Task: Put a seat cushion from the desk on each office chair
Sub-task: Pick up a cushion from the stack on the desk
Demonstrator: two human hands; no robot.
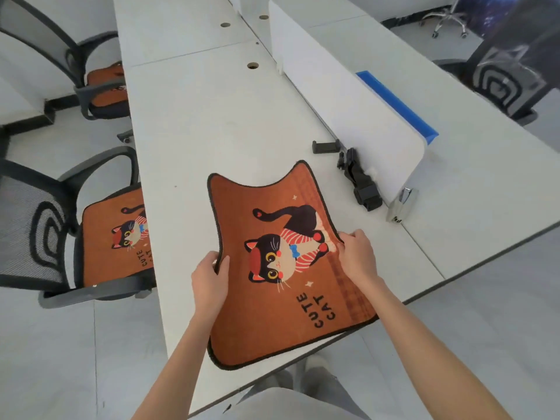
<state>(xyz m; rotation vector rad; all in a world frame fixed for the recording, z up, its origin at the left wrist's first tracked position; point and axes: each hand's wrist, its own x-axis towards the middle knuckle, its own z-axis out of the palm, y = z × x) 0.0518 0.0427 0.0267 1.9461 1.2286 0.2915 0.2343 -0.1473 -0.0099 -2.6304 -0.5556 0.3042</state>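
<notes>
An orange cat-print seat cushion (242, 207) lies on the white desk (212, 116), its near end hanging past the desk's front edge. My left hand (210, 275) grips its left edge, thumb on top. My right hand (356, 253) pinches its right edge. The near office chair (39, 225) on the left carries a matching orange cushion (103, 253) on its seat. A farther chair (75, 56) at the upper left also has an orange cushion (106, 86) on it. Another black mesh chair (503, 83) stands beyond the desk at the right, its seat hidden.
A white divider panel with a blue edge (348, 101) runs along the desk's middle. A black clamp and phone holder (354, 174) lie beside it, near the cushion's far corner. A small metal bracket (401, 204) stands at the divider's end. A chrome chair base (445, 19) is far back.
</notes>
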